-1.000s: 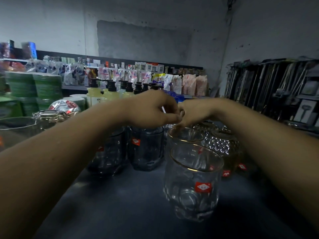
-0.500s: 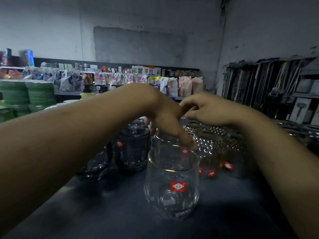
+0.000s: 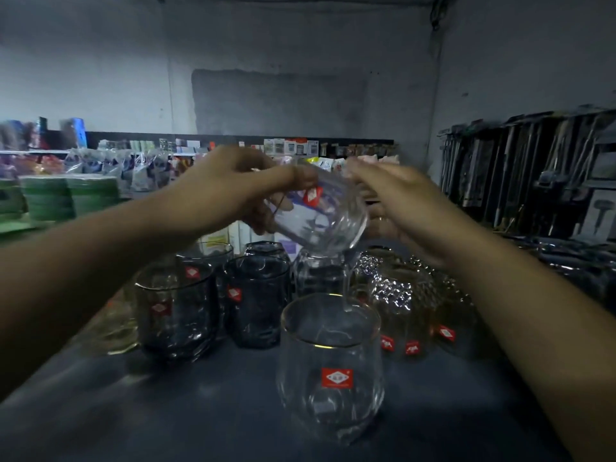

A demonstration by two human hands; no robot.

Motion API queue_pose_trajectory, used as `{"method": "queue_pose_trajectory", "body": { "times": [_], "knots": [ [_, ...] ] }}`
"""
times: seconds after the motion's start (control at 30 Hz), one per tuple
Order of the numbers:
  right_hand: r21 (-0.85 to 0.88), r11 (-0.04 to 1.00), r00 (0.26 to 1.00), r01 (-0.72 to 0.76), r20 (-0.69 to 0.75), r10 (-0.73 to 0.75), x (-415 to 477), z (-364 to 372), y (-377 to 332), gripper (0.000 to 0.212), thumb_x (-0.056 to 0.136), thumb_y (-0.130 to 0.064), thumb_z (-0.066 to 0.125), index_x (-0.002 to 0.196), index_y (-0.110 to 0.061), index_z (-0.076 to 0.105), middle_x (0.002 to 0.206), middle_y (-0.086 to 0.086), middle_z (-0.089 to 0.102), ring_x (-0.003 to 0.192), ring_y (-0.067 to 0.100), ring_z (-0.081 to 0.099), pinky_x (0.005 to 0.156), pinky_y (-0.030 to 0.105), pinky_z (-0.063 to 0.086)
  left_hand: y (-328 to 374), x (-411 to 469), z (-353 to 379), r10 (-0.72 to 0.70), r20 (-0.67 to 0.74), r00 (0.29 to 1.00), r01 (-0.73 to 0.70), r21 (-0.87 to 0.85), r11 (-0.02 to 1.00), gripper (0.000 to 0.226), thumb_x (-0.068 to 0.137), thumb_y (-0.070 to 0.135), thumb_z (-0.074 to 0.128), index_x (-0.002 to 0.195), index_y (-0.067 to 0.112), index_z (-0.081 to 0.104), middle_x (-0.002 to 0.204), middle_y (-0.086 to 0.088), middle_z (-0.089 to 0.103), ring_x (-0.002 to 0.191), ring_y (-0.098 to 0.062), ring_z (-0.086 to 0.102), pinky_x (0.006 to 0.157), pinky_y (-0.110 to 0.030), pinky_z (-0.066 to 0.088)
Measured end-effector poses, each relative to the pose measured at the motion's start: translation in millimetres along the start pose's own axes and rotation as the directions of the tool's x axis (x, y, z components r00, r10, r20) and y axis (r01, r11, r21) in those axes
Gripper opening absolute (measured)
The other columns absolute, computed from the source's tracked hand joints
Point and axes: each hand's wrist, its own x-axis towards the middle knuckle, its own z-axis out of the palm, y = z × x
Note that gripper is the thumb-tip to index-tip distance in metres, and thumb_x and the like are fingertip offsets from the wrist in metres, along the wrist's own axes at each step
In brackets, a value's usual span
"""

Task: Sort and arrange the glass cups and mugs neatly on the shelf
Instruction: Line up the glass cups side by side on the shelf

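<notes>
One clear, red-stickered glass cup (image 3: 322, 221), tilted; left hand (image 3: 228, 190) grip clamped round it; right hand (image 3: 403, 201) grip apart.

Front cup (image 3: 330, 371): clear, gold rim, red sticker with white diamond mark. Lifted glass (image 3: 320, 221): clear, red sticker. Left tumblers (image 3: 176, 315): smoky dark blue-grey, red stickers. Right cups (image 3: 400, 295): amber tint, faceted diamond pattern, red stickers. Shelf top (image 3: 166, 411): dark grey. Far-left stacks (image 3: 66, 198): green. Wall (image 3: 100, 78): grey.
</notes>
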Motion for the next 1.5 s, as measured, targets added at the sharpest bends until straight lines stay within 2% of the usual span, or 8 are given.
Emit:
{"method": "queue_pose_trajectory", "body": {
  "times": [0.1, 0.2, 0.37, 0.6, 0.77, 0.93, 1.27, 1.5],
  "knots": [
    [0.289, 0.949, 0.973, -0.128, 0.220, 0.064, -6, 7, -5, 0.046, 0.096, -0.054, 0.055, 0.126, -0.020, 0.064, 0.116, 0.017, 0.074, 0.103, 0.037, 0.073, 0.085, 0.052, 0.060, -7, -9, 13, -0.071, -0.061, 0.996, 0.044, -0.363, 0.931, 0.049, 0.085, 0.043, 0.070, 0.112, 0.002, 0.069, 0.105, -0.026, 0.072, 0.087, -0.035, 0.072, 0.079, -0.041, 0.063],
    [0.360, 0.933, 0.975, -0.011, 0.210, -0.070, -11, 14, -6, 0.040, 0.097, -0.037, 0.059, 0.127, -0.011, 0.063, 0.118, 0.017, 0.073, 0.101, 0.034, 0.073, 0.075, 0.045, 0.061, -12, -12, 21, -0.085, -0.038, 0.996, 0.053, -0.515, 0.856, 0.044, 0.093, 0.034, 0.067, 0.119, -0.002, 0.063, 0.108, -0.024, 0.074, 0.093, -0.039, 0.076, 0.082, -0.042, 0.063],
    [0.008, 0.985, 0.973, 0.173, 0.155, -0.172, -11, -7, -15, 0.044, 0.077, -0.036, 0.079, 0.113, -0.013, 0.069, 0.102, 0.006, 0.077, 0.088, 0.027, 0.076, 0.073, 0.054, 0.061, -24, -25, 16, 0.014, -0.010, 1.000, -0.016, -0.139, 0.990, 0.048, 0.084, 0.054, 0.070, 0.114, 0.015, 0.070, 0.108, 0.000, 0.077, 0.097, -0.020, 0.075, 0.088, -0.039, 0.062],
    [-0.527, 0.832, 0.965, 0.176, 0.257, -0.042, -13, -17, -31, 0.071, 0.058, -0.068, 0.081, 0.119, -0.032, 0.070, 0.118, -0.007, 0.071, 0.101, 0.015, 0.070, 0.080, 0.050, 0.061, -25, -37, 15, 0.145, -0.029, 0.989, -0.137, 0.196, 0.971, 0.037, 0.082, 0.064, 0.066, 0.107, 0.036, 0.067, 0.096, 0.013, 0.074, 0.085, -0.005, 0.072, 0.072, -0.034, 0.062],
    [-0.640, 0.746, 0.939, 0.185, 0.339, 0.058, -10, -8, -27, 0.085, 0.054, -0.067, 0.073, 0.130, -0.030, 0.062, 0.119, -0.013, 0.061, 0.105, 0.001, 0.056, 0.077, 0.023, 0.043, -6, -51, 19, 0.266, 0.097, 0.959, -0.282, 0.248, 0.927, 0.028, 0.084, 0.058, 0.063, 0.093, 0.033, 0.071, 0.083, 0.013, 0.073, 0.071, -0.005, 0.069, 0.058, -0.020, 0.054],
    [-0.712, 0.679, 0.910, 0.180, 0.383, 0.161, -10, -3, -14, 0.097, 0.050, -0.079, 0.079, 0.132, -0.033, 0.061, 0.139, -0.006, 0.059, 0.125, 0.014, 0.056, 0.106, 0.041, 0.046, -9, -66, 29, 0.377, 0.219, 0.900, -0.430, 0.299, 0.852, 0.024, 0.092, 0.052, 0.064, 0.095, 0.030, 0.073, 0.085, 0.019, 0.066, 0.077, 0.002, 0.064, 0.067, -0.011, 0.042],
    [-0.802, 0.552, 0.880, 0.229, 0.413, 0.235, -6, 16, -16, 0.095, 0.052, -0.075, 0.070, 0.132, -0.025, 0.062, 0.127, -0.010, 0.059, 0.117, 0.012, 0.058, 0.097, 0.033, 0.047, -24, -100, 43, 0.395, 0.277, 0.876, -0.480, 0.406, 0.778, 0.031, 0.090, 0.061, 0.064, 0.107, 0.035, 0.068, 0.098, 0.019, 0.067, 0.082, 0.010, 0.057, 0.075, -0.017, 0.047],
    [-0.838, 0.469, 0.841, 0.279, 0.449, 0.303, 6, 27, -4, 0.064, 0.070, -0.049, 0.085, 0.124, -0.024, 0.060, 0.111, -0.007, 0.059, 0.098, 0.013, 0.060, 0.091, 0.038, 0.054, -6, -125, 53, 0.404, 0.220, 0.888, -0.460, 0.415, 0.785, 0.031, 0.094, 0.061, 0.058, 0.112, 0.037, 0.058, 0.103, 0.022, 0.058, 0.089, 0.009, 0.057, 0.078, -0.032, 0.054]
  ]
}}
